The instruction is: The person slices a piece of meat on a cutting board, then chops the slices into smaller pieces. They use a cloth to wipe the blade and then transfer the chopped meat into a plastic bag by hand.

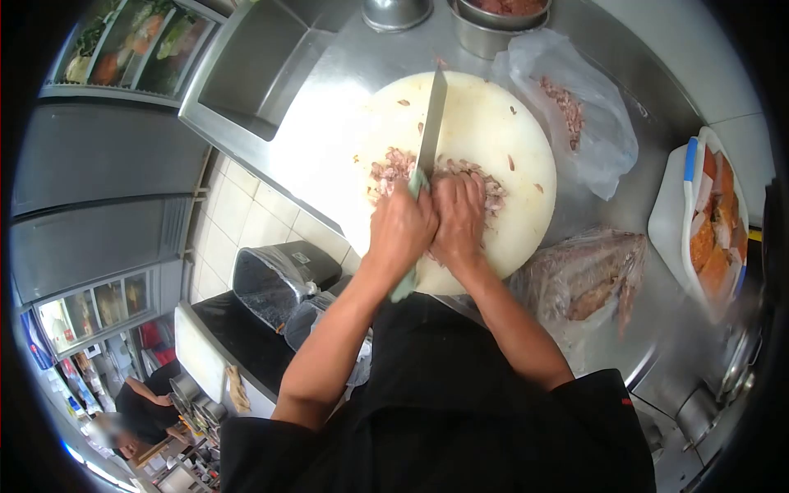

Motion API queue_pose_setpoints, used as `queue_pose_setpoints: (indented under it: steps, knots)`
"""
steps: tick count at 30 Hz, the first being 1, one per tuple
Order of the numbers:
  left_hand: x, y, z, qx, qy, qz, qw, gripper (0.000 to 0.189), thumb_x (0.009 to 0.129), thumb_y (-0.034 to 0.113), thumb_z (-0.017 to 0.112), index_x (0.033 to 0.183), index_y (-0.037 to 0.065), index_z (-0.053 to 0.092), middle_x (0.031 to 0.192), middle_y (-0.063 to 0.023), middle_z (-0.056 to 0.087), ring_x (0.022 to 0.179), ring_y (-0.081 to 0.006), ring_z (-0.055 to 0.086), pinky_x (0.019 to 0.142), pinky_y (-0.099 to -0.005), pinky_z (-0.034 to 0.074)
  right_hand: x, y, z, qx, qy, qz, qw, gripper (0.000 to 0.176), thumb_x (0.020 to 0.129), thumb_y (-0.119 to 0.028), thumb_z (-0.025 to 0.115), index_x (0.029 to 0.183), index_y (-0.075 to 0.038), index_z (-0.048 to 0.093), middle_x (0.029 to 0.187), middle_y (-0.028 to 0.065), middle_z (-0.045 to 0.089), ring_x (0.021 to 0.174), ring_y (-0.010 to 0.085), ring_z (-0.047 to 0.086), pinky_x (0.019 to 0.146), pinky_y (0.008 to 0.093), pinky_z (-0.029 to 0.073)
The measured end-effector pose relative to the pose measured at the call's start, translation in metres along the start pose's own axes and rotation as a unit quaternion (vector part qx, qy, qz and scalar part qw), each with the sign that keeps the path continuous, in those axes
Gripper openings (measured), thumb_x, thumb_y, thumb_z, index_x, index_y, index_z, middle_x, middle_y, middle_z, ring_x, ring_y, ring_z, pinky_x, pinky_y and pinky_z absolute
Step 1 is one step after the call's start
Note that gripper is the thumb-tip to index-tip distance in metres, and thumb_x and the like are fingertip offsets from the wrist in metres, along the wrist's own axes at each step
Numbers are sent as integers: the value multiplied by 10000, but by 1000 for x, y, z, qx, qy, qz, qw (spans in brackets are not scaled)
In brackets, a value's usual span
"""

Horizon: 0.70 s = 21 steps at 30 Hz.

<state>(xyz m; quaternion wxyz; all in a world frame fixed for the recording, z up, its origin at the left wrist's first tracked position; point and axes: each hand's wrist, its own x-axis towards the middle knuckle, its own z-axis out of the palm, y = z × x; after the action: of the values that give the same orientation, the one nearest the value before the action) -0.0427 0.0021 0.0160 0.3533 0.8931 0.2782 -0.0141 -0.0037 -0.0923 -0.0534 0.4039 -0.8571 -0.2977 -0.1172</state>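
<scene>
My left hand (403, 223) is wrapped round the pale green handle of a long knife (433, 123), whose blade points away from me over a round white cutting board (493, 99). Close beside it, my right hand (458, 215) has its fingers curled and pressed together on chopped meat (493, 191) to the right of the blade. More small pieces of meat (391, 168) lie left of the blade, and scraps dot the board. The fingertips of my right hand are partly hidden among the pieces.
Plastic bags with meat (608, 123) (588, 283) lie right of the board, before a white tub of orange-brown food (713, 234). Metal bowls (485, 37) stand behind; a sink (255, 70) is at upper left. Grey bins (283, 279) stand below. Another person (148, 403) is at lower left.
</scene>
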Motion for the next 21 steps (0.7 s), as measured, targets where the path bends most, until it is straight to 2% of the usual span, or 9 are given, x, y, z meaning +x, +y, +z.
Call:
queue_pose_setpoints:
  steps: [3, 5, 7, 9, 11, 15, 19, 21]
  knots:
    - [19, 16, -22, -37, 3, -7, 999, 293, 968, 174, 519, 992, -110, 589, 827, -376, 617, 847, -549, 616, 737, -555, 493, 1, 4, -2, 23, -1, -15, 1000, 217, 838, -64, 579, 1038, 11, 544, 1018, 210, 595, 1057, 388, 543, 1050, 539, 353]
    - [-9, 25, -42, -25, 5, -18, 1000, 305, 978, 198, 512, 1022, -93, 592, 812, -362, 625, 859, -542, 619, 737, -537, 503, 0, 0, -1, 39, 54, 13, 998, 198, 863, -49, 560, 1046, 23, 531, 1051, 229, 579, 1043, 401, 540, 1040, 545, 356]
    - [-41, 24, -50, -26, 11, -32, 999, 282, 987, 194, 511, 999, -80, 578, 789, -361, 615, 836, -540, 613, 702, -545, 492, 1, 1, -1, 38, 50, 5, 998, 183, 876, -43, 547, 1045, 24, 528, 1063, 235, 572, 1042, 405, 540, 1038, 549, 358]
    - [-69, 14, -48, -1, 0, -15, 1000, 269, 980, 198, 537, 994, -70, 527, 670, -355, 593, 667, -543, 605, 619, -598, 481, 0, 2, -1, 36, 38, -4, 999, 168, 889, -38, 535, 1044, 25, 524, 1076, 241, 565, 1041, 408, 541, 1036, 553, 360]
    - [-94, 10, -42, 21, -22, -34, 999, 241, 978, 185, 544, 984, -53, 507, 657, -359, 586, 653, -552, 597, 604, -603, 478, 0, 3, 1, 26, 46, -8, 999, 149, 917, -14, 499, 1059, 31, 506, 1042, 228, 554, 988, 411, 530, 973, 547, 374]
    - [-123, 0, -43, 31, -38, -40, 998, 221, 966, 165, 561, 984, -45, 496, 640, -352, 581, 623, -555, 587, 604, -612, 480, -1, 1, 0, 28, 25, 18, 999, 117, 889, -33, 531, 997, 8, 514, 1056, 228, 577, 1044, 401, 549, 1033, 558, 368]
    - [-129, -4, -45, 18, -43, -20, 999, 215, 955, 139, 568, 961, -67, 508, 630, -345, 577, 612, -546, 587, 578, -600, 479, 1, 0, -2, 17, 15, 13, 1000, 120, 885, -38, 537, 995, 2, 514, 1048, 220, 581, 1041, 396, 554, 1046, 563, 360]
    - [-91, -4, -32, 8, -44, -12, 999, 219, 949, 140, 573, 945, -72, 515, 635, -353, 572, 615, -550, 583, 579, -600, 478, -1, 1, -1, 8, 7, 9, 1000, 124, 884, -39, 539, 998, 2, 514, 1050, 221, 581, 1041, 396, 555, 1053, 564, 355]
